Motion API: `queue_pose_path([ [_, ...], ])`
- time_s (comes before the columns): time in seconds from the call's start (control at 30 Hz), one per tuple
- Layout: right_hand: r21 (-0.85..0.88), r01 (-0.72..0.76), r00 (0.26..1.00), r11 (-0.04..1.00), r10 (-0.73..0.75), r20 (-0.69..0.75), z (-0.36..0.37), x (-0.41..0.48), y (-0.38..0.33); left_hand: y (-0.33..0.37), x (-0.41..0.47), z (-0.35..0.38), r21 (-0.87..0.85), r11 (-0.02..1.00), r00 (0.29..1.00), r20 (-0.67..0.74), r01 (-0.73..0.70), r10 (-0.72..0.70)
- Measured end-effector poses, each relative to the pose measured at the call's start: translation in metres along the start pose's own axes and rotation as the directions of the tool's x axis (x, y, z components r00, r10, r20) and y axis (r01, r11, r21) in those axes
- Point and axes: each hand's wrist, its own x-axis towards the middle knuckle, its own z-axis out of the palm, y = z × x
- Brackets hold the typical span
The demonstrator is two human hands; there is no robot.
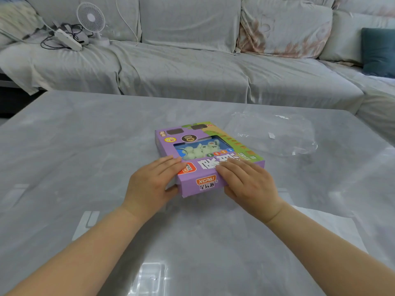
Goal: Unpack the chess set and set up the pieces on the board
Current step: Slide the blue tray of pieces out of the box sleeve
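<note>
Both hands on the near end of the boxed chess set, flap not yet opened

Your left hand [152,180] clasps the near left corner of the chess set box [205,165]. Its fingers lie almost straight across the lid and its thumb is tucked against the end wall. Your right hand [245,180] does the same at the near right corner, with its fingers flat over the printed lettering and its thumb showing just under the edge. Neither hand is spread wide, and each is closed round the box and nothing else. This grip probably steadies the carton on both sides while putting your thumbs at the purple end flap, which looks like the way in.

The box lies flat on the grey table [85,146], in the middle of it, with its long side running away from you and slightly to the right. Through the clear window in the lid you can see pale round pieces [198,150] heaped loosely inside, so nothing is unpacked. No board is visible, so you cannot tell where it is.

Crumpled clear plastic wrap [275,133] lies on the table just beside the box's far right side, apart from it and out of your way.

Beyond the table stands a grey covered sofa [181,69]. On its left end are a small white fan [90,18] and a white power strip [68,39] with tangled cables, and a teal cushion [377,52] sits at the far right
</note>
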Motion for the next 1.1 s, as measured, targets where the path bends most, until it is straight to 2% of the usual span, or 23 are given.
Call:
queue_pose_path([
  [0.13, 0.049, 0.046, 0.993, 0.998, -0.051, 0.111, -0.007, 0.006, 0.001, -0.001, -0.003, -0.001, 0.015, 0.999, 0.999, -0.002, 0.033, -0.033],
  [0.3, 0.147, -0.016, 0.973, 0.989, -0.019, 0.231, -0.022, 0.013, 0.008, 0.0, -0.007, 0.003, 0.013, 0.999, 0.999, 0.004, 0.053, -0.053],
  [0.4, 0.241, -0.08, 0.942, 0.967, -0.005, 0.334, -0.026, 0.017, 0.014, 0.004, -0.007, 0.003, 0.016, 0.998, 0.991, 0.115, 0.061, -0.063],
  [0.5, 0.243, -0.074, 0.92, 0.967, -0.028, 0.39, -0.027, 0.017, 0.014, 0.006, -0.008, 0.002, 0.038, 0.997, 0.98, 0.187, 0.063, -0.068],
  [0.63, 0.228, -0.081, 0.919, 0.97, -0.016, 0.395, -0.025, 0.013, 0.014, 0.014, -0.013, 0.001, -0.103, 0.995, 0.978, 0.209, 0.015, 0.007],
  [0.87, 0.178, -0.067, 0.939, 0.982, 0.001, 0.344, -0.018, 0.008, 0.011, 0.029, 0.0, 0.001, -0.099, 0.995, 1.0, -0.009, 0.009, -0.01],
  [1.0, 0.09, -0.195, 0.939, 0.977, 0.16, 0.304, -0.015, -0.007, 0.024, 0.02, -0.001, -0.004, -0.134, 0.991, 1.0, -0.01, 0.024, -0.025],
  [1.1, 0.078, -0.24, 0.921, 0.968, 0.202, 0.332, -0.014, -0.011, 0.028, 0.018, -0.001, -0.003, -0.162, 0.987, 1.0, 0.003, 0.017, -0.016],
])
